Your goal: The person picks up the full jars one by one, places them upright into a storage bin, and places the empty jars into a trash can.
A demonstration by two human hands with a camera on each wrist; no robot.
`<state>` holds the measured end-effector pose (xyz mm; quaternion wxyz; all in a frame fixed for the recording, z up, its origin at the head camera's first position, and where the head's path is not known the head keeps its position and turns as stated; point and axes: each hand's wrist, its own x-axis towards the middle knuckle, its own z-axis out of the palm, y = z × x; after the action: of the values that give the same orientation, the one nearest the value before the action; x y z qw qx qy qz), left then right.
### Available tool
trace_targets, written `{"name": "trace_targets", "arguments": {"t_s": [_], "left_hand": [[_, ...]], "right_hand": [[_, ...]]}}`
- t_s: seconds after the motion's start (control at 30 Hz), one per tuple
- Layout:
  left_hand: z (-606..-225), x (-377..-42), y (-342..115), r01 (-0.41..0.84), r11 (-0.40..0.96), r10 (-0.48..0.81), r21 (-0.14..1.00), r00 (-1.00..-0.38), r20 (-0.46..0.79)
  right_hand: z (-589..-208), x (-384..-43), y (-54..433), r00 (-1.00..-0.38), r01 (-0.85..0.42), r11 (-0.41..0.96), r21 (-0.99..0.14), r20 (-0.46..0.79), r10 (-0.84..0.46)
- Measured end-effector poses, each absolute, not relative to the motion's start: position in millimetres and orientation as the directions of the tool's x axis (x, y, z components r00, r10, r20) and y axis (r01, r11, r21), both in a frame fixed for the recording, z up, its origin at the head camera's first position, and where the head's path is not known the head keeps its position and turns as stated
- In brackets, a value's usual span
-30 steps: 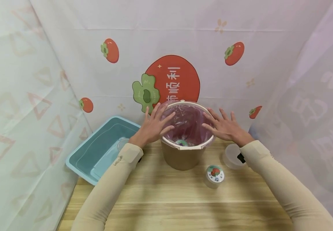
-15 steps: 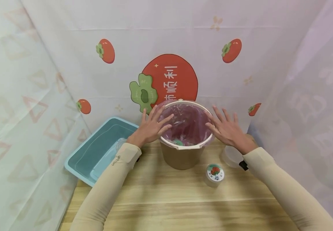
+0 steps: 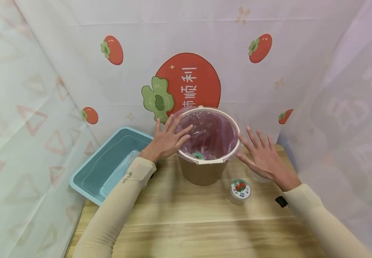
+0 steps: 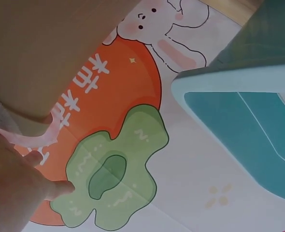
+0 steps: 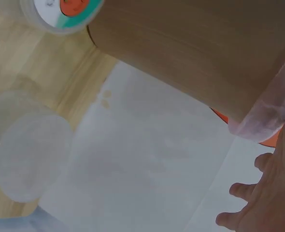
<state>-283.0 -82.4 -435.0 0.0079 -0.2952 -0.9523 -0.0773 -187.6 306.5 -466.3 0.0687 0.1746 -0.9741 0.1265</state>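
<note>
A brown trash can (image 3: 202, 173) with a cream rim ring stands mid-table, lined with a thin purple plastic bag (image 3: 218, 138) folded over its edge. Inside, near the bottom, lies something round and green (image 3: 198, 155). My left hand (image 3: 165, 140) is spread at the left side of the rim, fingers straight, holding nothing. On the other side my right hand (image 3: 264, 157) spreads its fingers just outside the rim, also holding nothing. In the right wrist view, the bag's overhang (image 5: 265, 118) shows close to the right fingers.
A blue basin (image 3: 86, 195) with a clear item in it stands left of the can. A small tub (image 3: 240, 191) with a persimmon lid sits at front right. A translucent tub (image 5: 31, 157) is partly hidden under my right hand in the head view. White printed cloth (image 3: 134, 43) walls surround the table.
My right hand has moved right and toward me, away from the can's rim. The left hand has barely moved. The head view has shifted slightly.
</note>
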Motion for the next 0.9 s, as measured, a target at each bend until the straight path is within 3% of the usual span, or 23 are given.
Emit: {"name": "trace_targets", "arguments": {"t_s": [0.63, 0.9], "left_hand": [[-437, -286, -82, 0.556, 0.814, 0.557, 0.166, -0.829, 0.049], [-438, -287, -82, 0.561, 0.808, 0.563, 0.181, -0.825, 0.043]], "right_hand": [[-531, -129, 309, -0.948, -0.292, 0.903, -0.314, 0.221, -0.23], [-565, -107, 309, -0.962, -0.261, 0.907, -0.332, 0.163, -0.217]]}}
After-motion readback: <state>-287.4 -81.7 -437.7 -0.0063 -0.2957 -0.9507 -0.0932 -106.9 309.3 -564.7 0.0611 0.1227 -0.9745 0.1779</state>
